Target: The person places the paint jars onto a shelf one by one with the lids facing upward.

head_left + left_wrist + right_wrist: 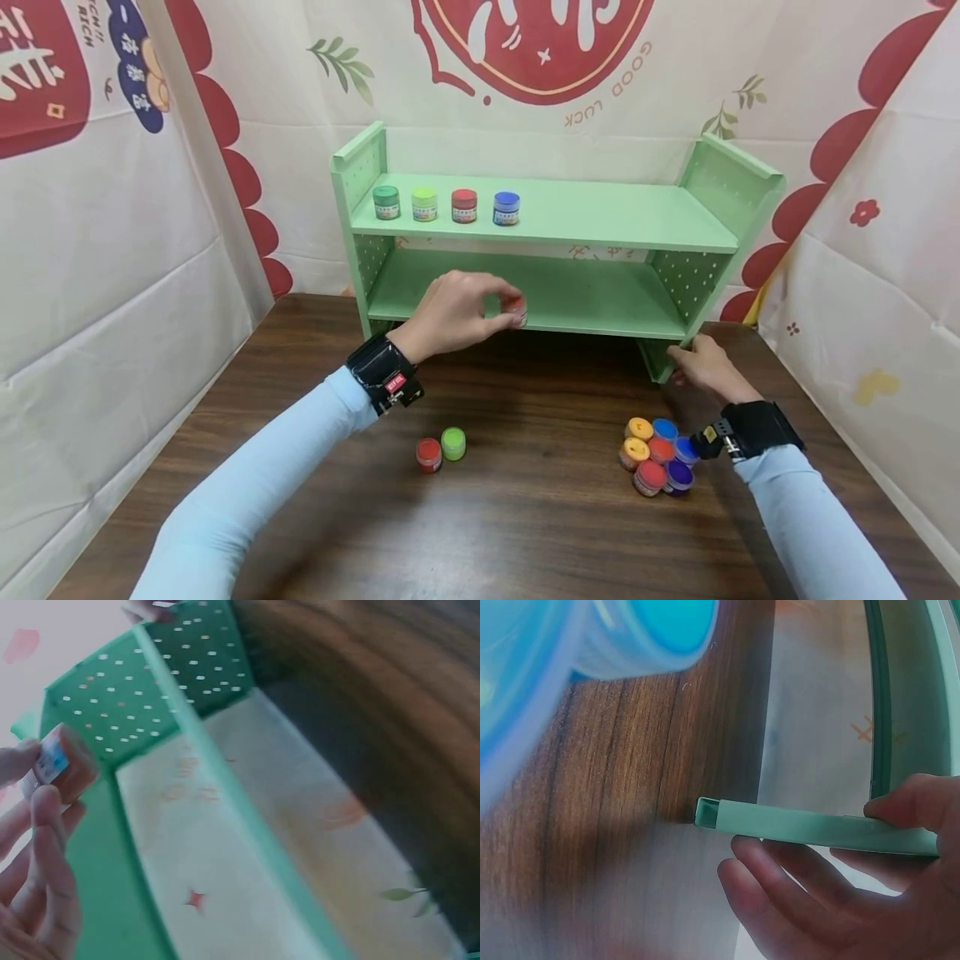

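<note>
My left hand pinches a small red paint jar between thumb and fingertips, in front of the lower tier of a green two-tier shelf. In the left wrist view the same jar is tilted, with part of its label showing. My right hand grips the shelf's right side panel low down; the right wrist view shows its thumb on one face of the green panel and fingers on the other. A dark green jar, light green jar, red jar and blue jar stand in a row on the upper tier's left half.
On the wooden table, a red jar and a light green jar stand side by side. Several yellow, red, blue and purple jars cluster at right, near my right wrist. Printed cloth hangs behind and at both sides.
</note>
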Demonstrator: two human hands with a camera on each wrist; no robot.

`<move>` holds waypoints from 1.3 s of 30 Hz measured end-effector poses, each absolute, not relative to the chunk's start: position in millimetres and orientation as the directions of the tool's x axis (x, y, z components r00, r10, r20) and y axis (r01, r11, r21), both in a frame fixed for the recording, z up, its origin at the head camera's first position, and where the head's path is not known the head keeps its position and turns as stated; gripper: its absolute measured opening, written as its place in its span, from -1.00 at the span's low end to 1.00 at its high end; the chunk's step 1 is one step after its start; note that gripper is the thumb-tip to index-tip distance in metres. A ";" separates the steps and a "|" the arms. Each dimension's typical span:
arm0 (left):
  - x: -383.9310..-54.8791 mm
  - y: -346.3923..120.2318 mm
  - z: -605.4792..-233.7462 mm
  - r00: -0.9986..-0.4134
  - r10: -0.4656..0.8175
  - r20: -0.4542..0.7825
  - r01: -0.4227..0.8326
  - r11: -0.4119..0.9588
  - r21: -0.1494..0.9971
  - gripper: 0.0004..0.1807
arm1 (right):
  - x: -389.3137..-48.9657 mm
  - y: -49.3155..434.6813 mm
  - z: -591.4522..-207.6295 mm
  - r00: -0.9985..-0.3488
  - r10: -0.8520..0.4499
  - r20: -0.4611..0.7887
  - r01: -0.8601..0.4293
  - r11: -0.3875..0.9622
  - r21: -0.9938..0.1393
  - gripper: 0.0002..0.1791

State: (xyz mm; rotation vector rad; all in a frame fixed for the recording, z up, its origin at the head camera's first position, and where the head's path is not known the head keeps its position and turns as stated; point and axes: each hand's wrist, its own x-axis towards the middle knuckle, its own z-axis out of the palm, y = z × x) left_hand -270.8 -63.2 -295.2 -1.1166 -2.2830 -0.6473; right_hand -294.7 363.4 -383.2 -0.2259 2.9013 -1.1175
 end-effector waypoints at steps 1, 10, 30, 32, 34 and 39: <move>-271.1 -60.3 -290.1 -0.508 0.559 0.655 0.824 0.537 0.180 -0.72 | -294.4 363.2 -383.3 -0.990 -0.141 0.028 -0.123 0.731 -0.671 -0.57; -280.0 -40.2 -241.4 -0.420 0.433 0.797 0.830 0.539 0.144 -0.67 | -292.9 362.6 -383.1 -0.990 -0.139 0.037 -0.127 0.729 -0.673 -0.56; -303.4 -9.8 -207.1 -0.658 0.398 0.639 0.652 0.725 0.220 -0.80 | -292.0 362.7 -383.9 -0.991 -0.129 0.025 -0.113 0.742 -0.661 -0.54; -305.3 -7.3 -207.9 -0.665 0.393 0.635 0.640 0.739 0.212 -0.80 | -291.7 363.2 -384.3 -0.991 -0.129 0.025 -0.114 0.740 -0.663 -0.54; -306.9 -5.8 -209.0 -0.669 0.386 0.635 0.630 0.747 0.210 -0.81 | -291.7 363.7 -384.6 -0.991 -0.131 0.029 -0.118 0.741 -0.661 -0.54; -309.5 -3.9 -209.1 -0.683 0.381 0.624 0.620 0.754 0.218 -0.80 | -292.5 365.9 -384.6 -0.989 -0.143 0.042 -0.136 0.754 -0.643 -0.53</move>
